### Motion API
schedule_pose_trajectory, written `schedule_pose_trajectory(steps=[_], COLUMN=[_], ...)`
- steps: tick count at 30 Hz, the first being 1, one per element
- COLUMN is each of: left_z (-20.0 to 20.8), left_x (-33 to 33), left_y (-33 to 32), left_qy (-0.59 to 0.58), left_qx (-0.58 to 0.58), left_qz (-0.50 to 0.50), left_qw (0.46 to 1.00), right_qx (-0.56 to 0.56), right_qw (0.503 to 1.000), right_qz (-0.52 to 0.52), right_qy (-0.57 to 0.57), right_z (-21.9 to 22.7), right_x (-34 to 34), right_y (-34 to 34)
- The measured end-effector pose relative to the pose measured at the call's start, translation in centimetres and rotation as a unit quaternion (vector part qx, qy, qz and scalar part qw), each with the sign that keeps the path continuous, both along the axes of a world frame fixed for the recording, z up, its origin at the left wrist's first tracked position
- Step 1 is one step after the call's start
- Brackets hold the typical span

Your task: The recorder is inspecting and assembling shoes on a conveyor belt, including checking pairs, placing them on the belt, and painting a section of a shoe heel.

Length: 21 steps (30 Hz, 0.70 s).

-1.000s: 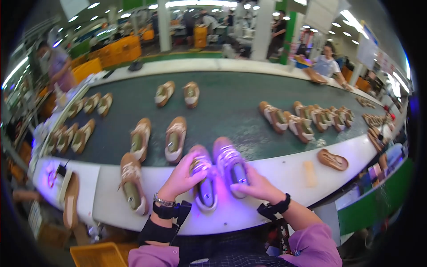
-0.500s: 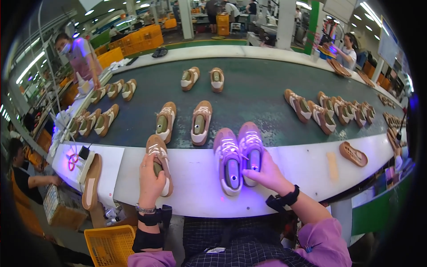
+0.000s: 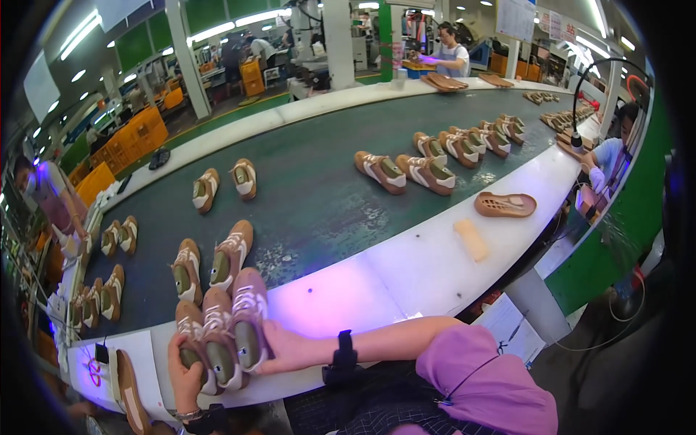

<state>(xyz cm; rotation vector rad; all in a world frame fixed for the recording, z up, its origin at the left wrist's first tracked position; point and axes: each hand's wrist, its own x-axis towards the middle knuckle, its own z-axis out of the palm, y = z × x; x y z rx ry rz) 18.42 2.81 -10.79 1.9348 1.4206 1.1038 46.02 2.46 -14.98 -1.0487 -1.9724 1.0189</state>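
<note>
Three tan-and-white sneakers stand side by side at the belt's near edge, toes away from me, with olive insides. My left hand [image 3: 186, 371] is closed round the heel of the left sneaker [image 3: 190, 319], its thumb near the opening. Against the outer side of the right sneaker [image 3: 249, 296], my right hand [image 3: 288, 348] grips the heel end; some of its fingers are hidden. Pressed between them is the middle sneaker [image 3: 216, 319]. Two more sneakers, a left one [image 3: 187, 272] and a right one [image 3: 232, 255], stand just beyond on the green conveyor belt [image 3: 319, 217].
Farther along the belt, several sneakers [image 3: 428, 174] sit in a group at the right. A loose brown sole [image 3: 505, 204] and a beige pad [image 3: 471, 241] lie on the white ledge [image 3: 355, 297]. Another sole [image 3: 132, 391] rests at the left. Co-workers [image 3: 451, 54] are around the belt.
My view has turned right. The two sneakers by my right hand have come up against the one in my left hand, leaving the purple-lit spot on the ledge.
</note>
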Motion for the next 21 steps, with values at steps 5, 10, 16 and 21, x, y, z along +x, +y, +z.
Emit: schedule_pose_trajectory(steps=[5,10,16,21], left_z=[-0.3,4.9,3.9,1.8], left_x=[-1.1,7.0,11.9,12.1], left_y=[-0.6,-3.3,-1.8,-0.4], left_qy=[0.076,0.218,0.159,0.199], left_qx=[-0.012,0.19,0.107,0.069], left_qz=[0.083,0.008,-0.056,-0.024], left_qw=[0.994,0.957,0.98,0.977], right_qx=[-0.155,0.032,0.012,-0.081], right_qw=[0.955,0.949,0.794,0.777], right_qz=[0.246,-0.071,-0.467,-0.553], right_qy=[-0.051,-0.305,-0.389,-0.289], right_z=[2.7,4.9,2.4,0.4], right_x=[6.2,18.7,34.8,40.0], right_y=[3.7,11.7,21.0,23.3])
